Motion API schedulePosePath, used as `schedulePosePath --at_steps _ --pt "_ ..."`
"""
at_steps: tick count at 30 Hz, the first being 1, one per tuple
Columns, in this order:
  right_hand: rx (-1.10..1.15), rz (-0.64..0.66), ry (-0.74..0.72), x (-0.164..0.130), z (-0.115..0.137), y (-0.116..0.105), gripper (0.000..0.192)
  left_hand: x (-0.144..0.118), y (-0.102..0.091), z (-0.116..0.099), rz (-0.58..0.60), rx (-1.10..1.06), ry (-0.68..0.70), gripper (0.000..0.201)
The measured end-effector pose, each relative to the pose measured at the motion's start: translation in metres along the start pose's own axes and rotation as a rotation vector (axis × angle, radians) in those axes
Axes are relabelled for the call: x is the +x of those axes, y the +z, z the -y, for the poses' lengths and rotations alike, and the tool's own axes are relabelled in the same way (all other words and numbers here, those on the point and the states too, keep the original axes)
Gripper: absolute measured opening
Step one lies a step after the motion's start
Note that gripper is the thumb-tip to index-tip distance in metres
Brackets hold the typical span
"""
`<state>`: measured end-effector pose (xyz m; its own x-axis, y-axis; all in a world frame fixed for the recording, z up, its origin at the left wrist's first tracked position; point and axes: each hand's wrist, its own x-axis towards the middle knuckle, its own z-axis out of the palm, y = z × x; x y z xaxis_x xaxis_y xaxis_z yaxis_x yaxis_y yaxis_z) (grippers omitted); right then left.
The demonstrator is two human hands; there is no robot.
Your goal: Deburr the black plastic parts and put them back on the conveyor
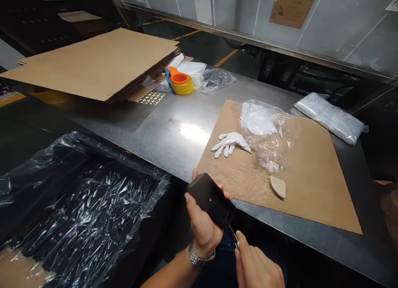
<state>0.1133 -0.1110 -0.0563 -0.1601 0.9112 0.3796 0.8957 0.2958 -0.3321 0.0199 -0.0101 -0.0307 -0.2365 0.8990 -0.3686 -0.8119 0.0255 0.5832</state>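
Observation:
My left hand (203, 225), with a metal-banded watch (199, 257) at the wrist, is closed around a black box-like plastic part (209, 196) that has a small round hole in its face. Below and to the right, my right hand (258, 261) pinches a thin metal blade-like tool (234, 235). Its tip meets the lower right end of the black part. Whether it is a knife or a scraper I cannot tell. On the cardboard sheet (248, 176) beyond lie a white glove (231, 143), a clear plastic bag (273, 142) and a tan wedge-shaped block (277, 186).
Flat cardboard (102, 64) is stacked on the metal table (168, 134) at the back left. Near it sit a tape dispenser (180, 81) and a sticker sheet (151, 98). A wrapped plastic bundle (331, 115) lies at right. A bin lined with black plastic (93, 213) stands front left.

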Motion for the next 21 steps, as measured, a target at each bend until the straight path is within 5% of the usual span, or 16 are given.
schedulePosePath --at_steps 9,21 --pt "-0.339 -0.023 -0.108 0.007 0.009 -0.003 0.025 -0.002 -0.004 0.002 0.094 0.011 0.162 0.045" --pt "-0.307 -0.094 -0.046 0.008 0.013 -0.004 0.033 -0.006 -0.006 0.004 0.113 0.020 0.281 0.043"
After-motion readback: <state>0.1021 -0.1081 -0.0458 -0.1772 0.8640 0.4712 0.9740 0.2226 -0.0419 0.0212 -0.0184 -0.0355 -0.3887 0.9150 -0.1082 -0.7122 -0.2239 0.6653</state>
